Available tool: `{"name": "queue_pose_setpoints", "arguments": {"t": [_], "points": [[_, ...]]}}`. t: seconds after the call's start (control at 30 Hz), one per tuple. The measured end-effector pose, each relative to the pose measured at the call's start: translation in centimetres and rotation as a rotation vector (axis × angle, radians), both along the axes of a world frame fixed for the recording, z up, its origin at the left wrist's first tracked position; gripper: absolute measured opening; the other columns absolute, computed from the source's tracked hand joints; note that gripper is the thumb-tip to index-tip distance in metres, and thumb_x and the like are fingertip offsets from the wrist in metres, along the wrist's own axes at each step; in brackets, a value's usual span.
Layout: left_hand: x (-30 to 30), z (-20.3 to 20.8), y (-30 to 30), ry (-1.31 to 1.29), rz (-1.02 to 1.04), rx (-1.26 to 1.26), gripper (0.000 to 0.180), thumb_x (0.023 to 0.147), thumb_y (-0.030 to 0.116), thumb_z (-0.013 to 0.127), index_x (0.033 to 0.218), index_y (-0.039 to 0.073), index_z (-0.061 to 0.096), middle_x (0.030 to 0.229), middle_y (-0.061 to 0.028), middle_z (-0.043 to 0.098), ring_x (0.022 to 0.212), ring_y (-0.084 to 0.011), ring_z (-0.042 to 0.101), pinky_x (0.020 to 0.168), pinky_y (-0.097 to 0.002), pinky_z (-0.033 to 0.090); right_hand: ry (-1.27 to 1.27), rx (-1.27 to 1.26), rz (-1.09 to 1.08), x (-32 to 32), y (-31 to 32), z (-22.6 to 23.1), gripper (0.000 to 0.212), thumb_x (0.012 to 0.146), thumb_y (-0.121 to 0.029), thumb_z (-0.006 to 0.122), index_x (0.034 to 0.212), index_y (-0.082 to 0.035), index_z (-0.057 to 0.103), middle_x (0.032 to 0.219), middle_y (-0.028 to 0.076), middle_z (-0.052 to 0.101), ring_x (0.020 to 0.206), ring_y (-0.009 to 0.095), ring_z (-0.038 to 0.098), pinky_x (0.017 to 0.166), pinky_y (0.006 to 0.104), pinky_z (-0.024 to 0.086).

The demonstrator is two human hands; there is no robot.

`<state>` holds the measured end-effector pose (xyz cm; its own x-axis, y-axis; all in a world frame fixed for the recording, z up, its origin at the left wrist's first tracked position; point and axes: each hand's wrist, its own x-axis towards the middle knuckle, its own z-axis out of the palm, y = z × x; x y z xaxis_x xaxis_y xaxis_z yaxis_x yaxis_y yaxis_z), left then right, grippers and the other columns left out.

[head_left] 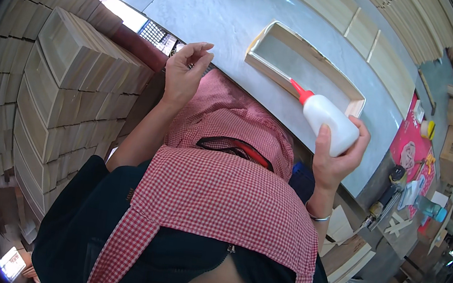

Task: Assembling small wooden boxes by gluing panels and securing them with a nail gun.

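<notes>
My right hand grips a white squeeze bottle with a red nozzle, its fingers wrapped round the lower end. The bottle lies tilted, and its thin tip points up and left, at the near long side of a shallow rectangular wooden frame. That frame rests on the grey tabletop, with a grey surface showing inside it. My left hand hovers by the table's near edge, left of the frame. Its fingers are loosely bent, thumb and forefinger apart, and I see nothing between them.
Tall stacks of wooden frames stand close on my left. Pale wooden boards line the table's far side. To the right are a yellow tape roll, a power drill and a bluish bottle. A lit phone shows at lower left.
</notes>
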<state>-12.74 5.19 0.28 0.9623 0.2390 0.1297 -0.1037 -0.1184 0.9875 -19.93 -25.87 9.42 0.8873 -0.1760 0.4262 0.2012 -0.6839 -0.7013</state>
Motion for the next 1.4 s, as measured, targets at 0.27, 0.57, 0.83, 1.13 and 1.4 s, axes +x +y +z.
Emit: {"name": "queue_pose_setpoints", "arguments": {"t": [0.27, 0.57, 0.83, 1.13, 1.4], "points": [[0.0, 0.7, -1.0, 0.077, -0.062, 0.010, 0.024, 0.096, 0.001, 0.066, 0.120, -0.002, 0.069, 0.088, -0.0001, 0.061, 0.079, -0.0071, 0.053, 0.075, -0.0196, 0.044, 0.012, -0.007, -0.200, -3.3, -3.7, 0.9, 0.051, 0.082, -0.016, 0.077, 0.125, -0.003, 0.053, 0.114, 0.014, 0.061, 0.093, 0.027, 0.061, 0.080, 0.0358, 0.053], [0.7, 0.3, -1.5, 0.058, -0.092, 0.063, 0.025, 0.095, 0.005, 0.068, 0.119, -0.001, 0.070, 0.090, -0.0021, 0.064, 0.080, -0.0081, 0.055, 0.073, -0.0199, 0.047, 0.026, -0.091, -0.387, -6.8, -7.3, 1.4, 0.049, 0.083, -0.016, 0.076, 0.125, -0.003, 0.053, 0.116, 0.014, 0.061, 0.097, 0.027, 0.060, 0.085, 0.0371, 0.051], [1.1, 0.9, -1.9, 0.068, -0.085, 0.153, 0.025, 0.095, 0.007, 0.069, 0.119, -0.001, 0.070, 0.093, -0.0030, 0.064, 0.082, -0.0102, 0.057, 0.078, -0.0229, 0.049, 0.012, -0.106, -0.456, -7.4, -9.0, 1.3, 0.044, 0.087, -0.015, 0.073, 0.126, -0.004, 0.054, 0.119, 0.013, 0.061, 0.099, 0.026, 0.061, 0.087, 0.0374, 0.053], [3.7, 2.3, -3.1, -0.058, -0.272, 0.458, 0.059, 0.084, 0.009, 0.078, 0.139, 0.003, 0.058, 0.130, -0.0110, 0.061, 0.111, -0.0246, 0.062, 0.095, -0.0349, 0.050, -0.109, 0.469, -0.607, -4.8, -11.0, -1.6, 0.047, 0.089, -0.019, 0.072, 0.127, -0.002, 0.050, 0.118, 0.017, 0.057, 0.096, 0.026, 0.059, 0.085, 0.0381, 0.051], [7.2, 2.8, -2.2, -0.033, -0.653, 0.604, 0.109, 0.067, 0.010, 0.086, 0.160, 0.010, 0.029, 0.159, -0.0150, 0.038, 0.134, -0.0367, 0.049, 0.110, -0.0453, 0.045, -0.157, 0.157, -0.828, 2.9, -22.3, -3.6, 0.044, 0.082, -0.023, 0.077, 0.106, -0.005, 0.045, 0.102, 0.012, 0.053, 0.089, 0.025, 0.053, 0.087, 0.0362, 0.048]]}}
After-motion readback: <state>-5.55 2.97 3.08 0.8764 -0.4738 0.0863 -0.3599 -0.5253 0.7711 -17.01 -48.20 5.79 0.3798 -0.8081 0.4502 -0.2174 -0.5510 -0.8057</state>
